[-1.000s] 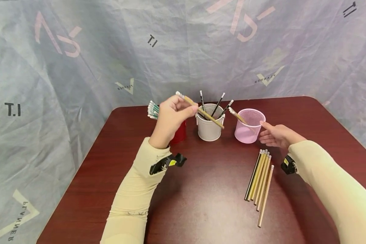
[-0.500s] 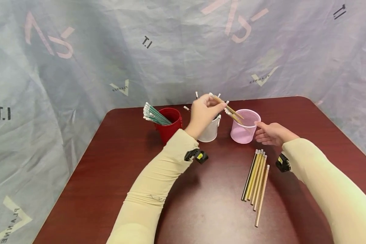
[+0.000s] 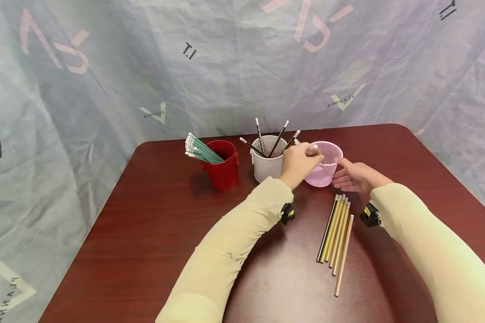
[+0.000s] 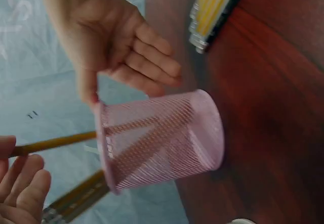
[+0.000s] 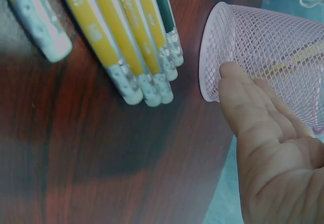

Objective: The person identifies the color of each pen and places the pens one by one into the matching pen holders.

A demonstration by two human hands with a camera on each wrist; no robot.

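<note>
My left hand pinches a yellow pencil over the pink mesh pencil cup. In the left wrist view the pencil's lower part is inside the cup, seen through the mesh. Other yellow pencils lean together against the rim, eraser ends out. Beside the cup, my right hand has its fingers extended, palm towards the cup, and its thumb touches the rim. Loose yellow pencils and a dark one lie on the table in front of the cup, below the right hand.
A white bucket with several black pencils stands just left of the pink cup. Farther left is a red bucket holding a bunch of green pencils. A grey printed cloth hangs behind the dark red table.
My left hand has moved right, from in front of the red bucket to the pink cup, bringing the pencil into it. The right hand stays by the cup's rim.
</note>
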